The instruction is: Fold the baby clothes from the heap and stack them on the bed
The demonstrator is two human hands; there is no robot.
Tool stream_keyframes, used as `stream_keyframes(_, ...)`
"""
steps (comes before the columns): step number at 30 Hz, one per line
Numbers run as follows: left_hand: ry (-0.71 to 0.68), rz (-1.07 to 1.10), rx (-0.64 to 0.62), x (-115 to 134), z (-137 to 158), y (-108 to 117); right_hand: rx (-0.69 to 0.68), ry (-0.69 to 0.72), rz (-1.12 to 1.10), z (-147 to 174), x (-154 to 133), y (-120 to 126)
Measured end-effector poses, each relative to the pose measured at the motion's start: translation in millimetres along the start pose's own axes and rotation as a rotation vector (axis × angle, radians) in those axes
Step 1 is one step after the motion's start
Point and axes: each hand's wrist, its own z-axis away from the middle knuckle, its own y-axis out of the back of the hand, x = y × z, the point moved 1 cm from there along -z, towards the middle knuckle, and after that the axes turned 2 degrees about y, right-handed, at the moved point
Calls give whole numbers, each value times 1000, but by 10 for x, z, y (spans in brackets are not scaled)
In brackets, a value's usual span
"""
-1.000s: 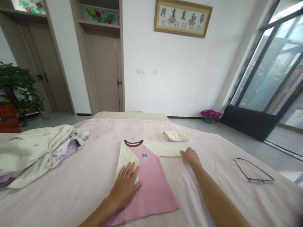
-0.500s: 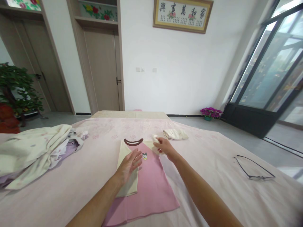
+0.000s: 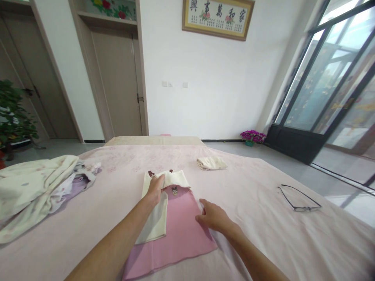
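A pink shirt (image 3: 184, 226) with cream sleeves, a dark brown collar and a small cartoon duck face lies flat on the bed. One cream sleeve (image 3: 155, 222) is folded down over its left side. The other sleeve (image 3: 177, 178) now lies across the chest below the collar, and my left hand (image 3: 156, 187) is closed on its end, hiding part of the collar. By the shirt's right edge is my right hand (image 3: 215, 216), its index finger and thumb apart. The thumb tip overlaps the pink cloth; whether it touches cannot be made out.
The shirt lies on a pale pink bedsheet (image 3: 246, 195). A heap of cream and lilac clothes (image 3: 38, 187) is on the left. Beyond the shirt sits a folded cream garment (image 3: 211, 162), and to the right a pair of glasses (image 3: 303, 208).
The right sleeve has been brought over the chest, passing from my right hand to my left. My right hand has let go and come down beside the shirt.
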Motion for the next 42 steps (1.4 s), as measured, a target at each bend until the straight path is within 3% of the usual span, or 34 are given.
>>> stream_keyframes(4,13,47,52,231,-67,70,-18,-16,87,134,-121,-55)
stream_keyframes(10,16,45,97,436,-139,335,1,41,40,178,-305,-144)
stream_keyframes(21,24,9,175,319,-209,663,44,165,-55,195,-689,-299)
stream_keyframes(24,25,15,184,308,-243,677,-8,177,-260,204,-738,-380)
stream_keyframes(28,40,18,207,276,-281,701,-87,63,-702,190,-760,-557)
stream_keyframes(31,53,10,234,222,-282,736,-63,32,-825,186,-726,-602)
stream_keyframes(35,88,-5,257,131,-253,794,67,153,-579,303,-610,-449)
stream_keyframes(42,143,-21,252,40,-235,832,-144,585,-142,672,-614,-172)
